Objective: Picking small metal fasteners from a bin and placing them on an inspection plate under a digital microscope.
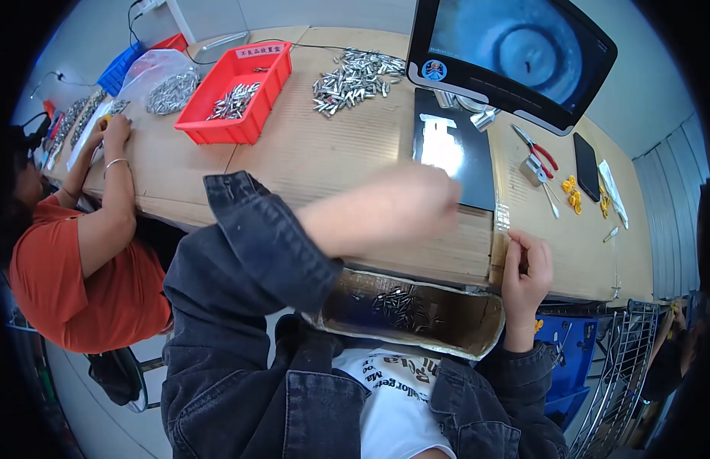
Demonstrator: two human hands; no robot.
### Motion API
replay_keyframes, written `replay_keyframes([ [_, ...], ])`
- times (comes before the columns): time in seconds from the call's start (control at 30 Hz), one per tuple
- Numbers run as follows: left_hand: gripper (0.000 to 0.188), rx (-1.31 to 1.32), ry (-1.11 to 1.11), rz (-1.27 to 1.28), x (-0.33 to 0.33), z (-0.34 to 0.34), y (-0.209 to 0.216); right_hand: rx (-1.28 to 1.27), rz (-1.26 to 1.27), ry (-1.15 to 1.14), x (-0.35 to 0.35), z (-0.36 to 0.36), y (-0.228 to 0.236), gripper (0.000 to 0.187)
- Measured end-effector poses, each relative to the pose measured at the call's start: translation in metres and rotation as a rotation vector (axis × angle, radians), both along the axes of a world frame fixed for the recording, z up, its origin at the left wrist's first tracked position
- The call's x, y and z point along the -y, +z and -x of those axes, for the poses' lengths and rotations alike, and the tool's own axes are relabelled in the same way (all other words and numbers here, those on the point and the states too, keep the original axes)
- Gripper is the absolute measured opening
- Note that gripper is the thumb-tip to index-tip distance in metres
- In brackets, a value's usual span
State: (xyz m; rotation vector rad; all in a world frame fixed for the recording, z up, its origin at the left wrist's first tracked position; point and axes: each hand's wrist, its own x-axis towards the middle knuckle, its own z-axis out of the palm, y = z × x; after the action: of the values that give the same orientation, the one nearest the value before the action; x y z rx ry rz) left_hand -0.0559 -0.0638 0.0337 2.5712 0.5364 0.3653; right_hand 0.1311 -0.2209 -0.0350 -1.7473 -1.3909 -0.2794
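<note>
Grip of the left hand [416,203]: I cannot tell from my remote view whether its fingers are apart, together or closed on a part, for the hand is blurred above the near edge of the black mat [477,172]. Right hand [529,268]: fingers bent, thumb and forefinger close to one another at the table's near edge, beside a strip of clear tape [502,222]; I cannot make out whether anything lies between them.

Small metal parts occur in several places. I see a scattering of dark, slim parts [404,307] in the brown trough [471,310], which lies below the table edge, in front of the wearer's body. A loose heap of bright metal parts [353,83] lies on the table [309,164], left of the monitor [515,46]; others lie inside the red box [244,130], and more fill a clear plastic bag [173,93] beyond its left side. On the monitor I see a magnified round form with a dark spot near its centre.

Right of the mat lie red-handled pliers [547,157], small yellow pieces [573,195] and a black phone [586,167]. At far left, a co-worker [72,283] in an orange-red shirt sits at the same table, hands near further metal parts.
</note>
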Motion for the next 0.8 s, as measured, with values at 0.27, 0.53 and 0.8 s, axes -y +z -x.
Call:
replay_keyframes([
  [0.27,0.019,-0.004,0.712,-0.373,-0.135,-0.028,-0.028,0.05,-0.005,-0.002,-0.001,0.0,0.0,0.015],
  [0.53,0.02,-0.111,0.556,-0.515,-0.12,-0.032,-0.033,0.041,0.01,-0.029,-0.003,0.003,0.001,0.016],
  [0.8,0.018,-0.275,0.447,-0.609,-0.112,-0.031,-0.03,0.072,-0.003,-0.032,-0.002,0.0,-0.001,0.016],
])
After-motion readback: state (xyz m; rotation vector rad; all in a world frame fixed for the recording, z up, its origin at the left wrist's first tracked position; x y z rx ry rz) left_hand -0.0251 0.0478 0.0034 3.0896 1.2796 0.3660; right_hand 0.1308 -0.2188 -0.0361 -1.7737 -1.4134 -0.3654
